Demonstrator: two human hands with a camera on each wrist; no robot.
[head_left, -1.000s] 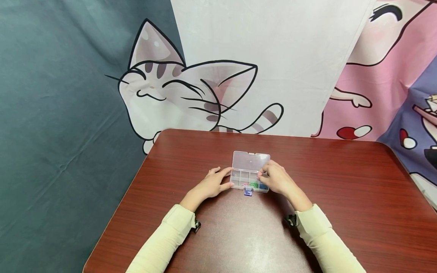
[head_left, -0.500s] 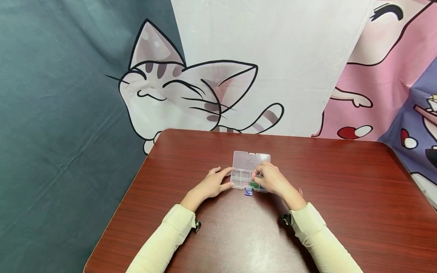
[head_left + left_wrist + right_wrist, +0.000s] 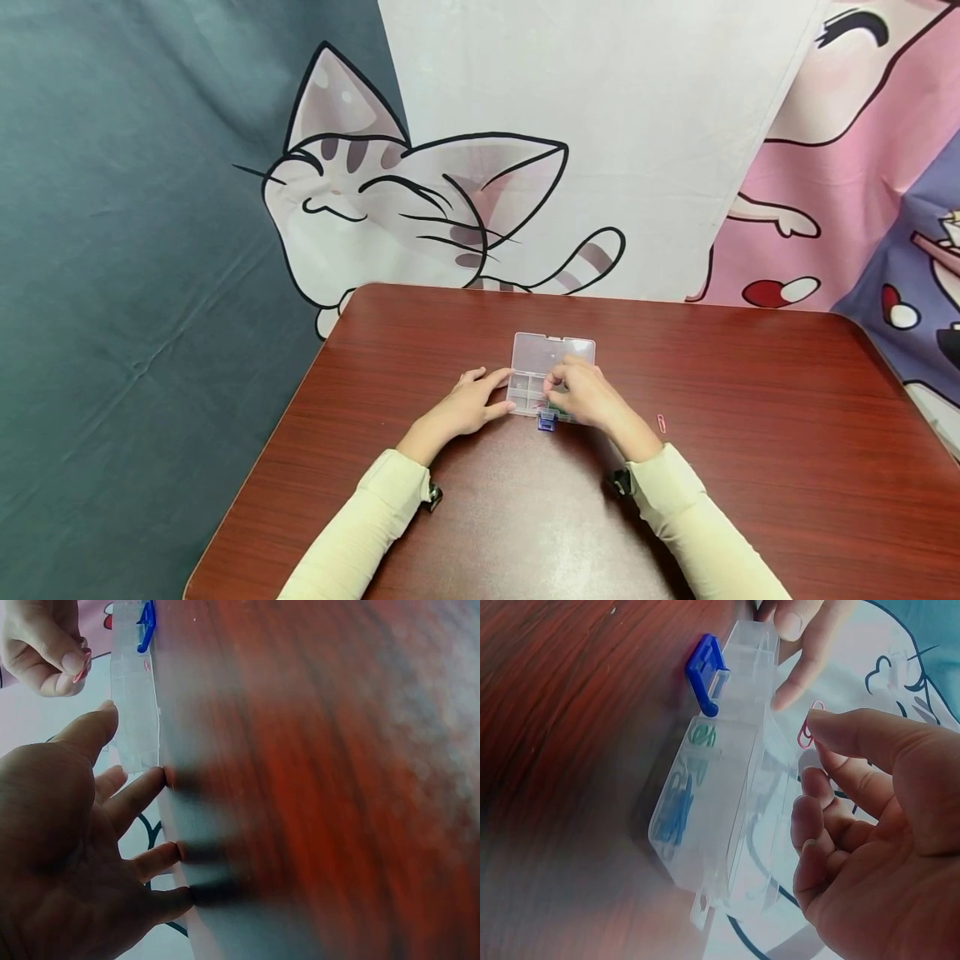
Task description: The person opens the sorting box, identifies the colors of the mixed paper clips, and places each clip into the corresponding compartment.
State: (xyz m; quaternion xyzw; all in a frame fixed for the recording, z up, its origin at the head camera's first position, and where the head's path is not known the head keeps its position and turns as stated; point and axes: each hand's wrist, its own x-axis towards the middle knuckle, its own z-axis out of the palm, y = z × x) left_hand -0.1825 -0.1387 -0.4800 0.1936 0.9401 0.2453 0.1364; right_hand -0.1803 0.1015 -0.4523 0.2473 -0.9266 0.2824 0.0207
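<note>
My right hand [image 3: 588, 396] is over the clear plastic compartment box [image 3: 531, 354], whose lid is raised at the back. Between thumb and forefinger it pinches a pinkish-red paper clip [image 3: 808, 727], seen in the right wrist view above the box. Green paper clips [image 3: 703, 735] and blue paper clips [image 3: 676, 814] show through the box's front wall. My left hand [image 3: 465, 404] lies at the box's left end, fingers spread, with its thumb and forefinger at that side. In the head view the right hand hides the box's right-hand compartments.
A blue latch [image 3: 547, 422] hangs open from the box's front edge. One red paper clip [image 3: 661, 423] lies on the brown table [image 3: 750, 400], just right of the right forearm. Behind the table's far edge hangs a cloth printed with a cartoon cat [image 3: 360, 183].
My right hand has shifted left across the box, from its right end towards the middle. The red paper clip on the table has come out from behind the forearm. The left hand stays put.
</note>
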